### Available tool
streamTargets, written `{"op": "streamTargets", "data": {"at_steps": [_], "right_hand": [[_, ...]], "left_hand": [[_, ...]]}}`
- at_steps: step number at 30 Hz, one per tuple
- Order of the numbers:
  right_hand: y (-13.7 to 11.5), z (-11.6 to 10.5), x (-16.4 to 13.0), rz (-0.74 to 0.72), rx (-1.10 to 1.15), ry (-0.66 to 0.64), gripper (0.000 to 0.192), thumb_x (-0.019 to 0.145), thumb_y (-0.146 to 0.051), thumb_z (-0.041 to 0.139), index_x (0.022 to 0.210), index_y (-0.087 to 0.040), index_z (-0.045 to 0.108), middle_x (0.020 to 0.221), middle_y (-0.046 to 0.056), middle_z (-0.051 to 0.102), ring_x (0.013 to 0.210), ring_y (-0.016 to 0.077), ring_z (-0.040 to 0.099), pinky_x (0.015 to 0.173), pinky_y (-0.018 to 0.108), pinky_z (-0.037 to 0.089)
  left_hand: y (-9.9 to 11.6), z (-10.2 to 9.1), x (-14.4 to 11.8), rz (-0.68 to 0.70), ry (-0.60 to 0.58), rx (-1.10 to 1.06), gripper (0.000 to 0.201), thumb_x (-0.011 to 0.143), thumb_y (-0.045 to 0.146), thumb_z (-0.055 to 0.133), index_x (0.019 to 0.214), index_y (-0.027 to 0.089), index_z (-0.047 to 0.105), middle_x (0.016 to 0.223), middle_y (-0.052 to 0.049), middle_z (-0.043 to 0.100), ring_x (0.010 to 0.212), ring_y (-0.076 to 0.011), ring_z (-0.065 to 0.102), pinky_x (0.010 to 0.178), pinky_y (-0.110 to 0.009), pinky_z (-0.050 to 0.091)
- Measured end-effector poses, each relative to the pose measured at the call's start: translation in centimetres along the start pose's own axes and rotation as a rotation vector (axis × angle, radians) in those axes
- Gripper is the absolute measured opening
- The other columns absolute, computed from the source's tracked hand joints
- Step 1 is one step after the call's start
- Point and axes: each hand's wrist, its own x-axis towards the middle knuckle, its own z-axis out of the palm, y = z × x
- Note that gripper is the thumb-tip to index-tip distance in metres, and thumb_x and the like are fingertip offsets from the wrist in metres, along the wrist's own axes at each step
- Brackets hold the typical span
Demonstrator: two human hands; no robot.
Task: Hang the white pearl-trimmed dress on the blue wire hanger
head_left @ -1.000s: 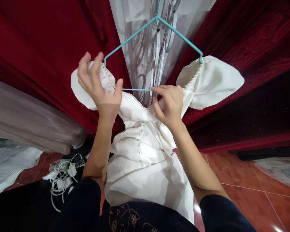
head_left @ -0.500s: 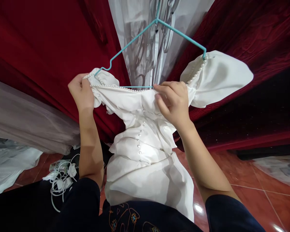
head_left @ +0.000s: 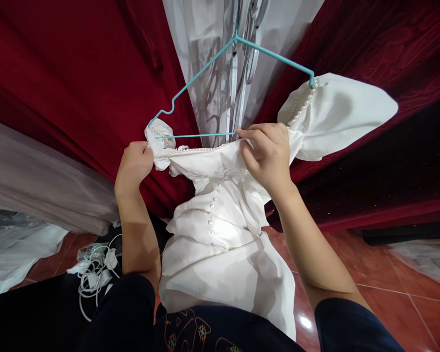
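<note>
A white dress [head_left: 209, 215] with pearl trim along its neckline and a row of small buttons hangs before me on a light-blue wire hanger [head_left: 278, 56]. My left hand [head_left: 134, 166] is closed on the dress's left sleeve, close to the hanger's lower left end. At the right part of the neckline, my right hand [head_left: 269, 154] grips the fabric, its index finger touching the hanger's bottom bar. The puffed right sleeve [head_left: 352, 112] spreads beyond that hand, its beaded strap over the hanger's right shoulder. Both thumbs are partly hidden.
Dark red curtains [head_left: 77, 58] hang on both sides, with white cloth and pale metal scrollwork [head_left: 238, 88] between them. White cables [head_left: 91, 281] lie in a tangle at lower left. Sheer pale fabric [head_left: 44, 171] hangs at left above red floor tiles [head_left: 381, 283].
My left hand has moved down and right, drawing the left sleeve down along the hanger's end. More of the bottom bar shows. My right hand has barely shifted.
</note>
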Motion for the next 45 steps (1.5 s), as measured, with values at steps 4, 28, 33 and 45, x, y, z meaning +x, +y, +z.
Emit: {"op": "streamTargets", "data": {"at_steps": [4, 28, 33, 45], "right_hand": [[-0.4, 0.3, 0.1, -0.044, 0.034, 0.019, 0.029, 0.102, -0.02, 0.055, 0.124, -0.026, 0.072, 0.111, 0.006, 0.074, 0.105, 0.0235, 0.067, 0.096, 0.045, 0.047], [1.3, -6.0, 3.0, -0.096, -0.087, 0.412, 0.042, 0.098, -0.031, 0.071, 0.14, -0.025, 0.071, 0.131, 0.011, 0.074, 0.128, 0.0325, 0.069, 0.125, 0.06, 0.047], [3.6, -7.1, 4.7, 0.093, -0.147, 0.147, 0.033, 0.092, -0.013, 0.075, 0.122, -0.025, 0.079, 0.117, 0.01, 0.081, 0.11, 0.0331, 0.076, 0.099, 0.049, 0.058], [10.6, -8.3, -0.2, 0.343, 0.143, 0.539, 0.013, 0.096, -0.017, 0.073, 0.086, -0.023, 0.077, 0.08, 0.006, 0.072, 0.073, 0.0183, 0.067, 0.066, 0.034, 0.049]], "left_hand": [[-0.3, 0.5, -0.8, 0.075, -0.368, 0.133, 0.021, 0.082, 0.018, 0.054, 0.065, 0.018, 0.066, 0.065, -0.002, 0.066, 0.068, -0.0209, 0.06, 0.064, -0.029, 0.04], [7.3, 9.1, -3.0, 0.844, 0.228, -0.247, 0.039, 0.1, 0.007, 0.049, 0.117, 0.025, 0.079, 0.111, -0.001, 0.082, 0.099, -0.0217, 0.071, 0.101, -0.04, 0.046], [7.0, 8.1, -2.3, 0.801, 0.263, -0.171, 0.04, 0.095, 0.005, 0.05, 0.112, 0.025, 0.08, 0.105, -0.001, 0.082, 0.096, -0.0232, 0.07, 0.101, -0.041, 0.045], [6.4, 6.3, -1.8, 0.802, 0.245, -0.214, 0.042, 0.091, -0.001, 0.052, 0.106, 0.026, 0.081, 0.101, 0.001, 0.081, 0.097, -0.024, 0.068, 0.101, -0.043, 0.045]]}}
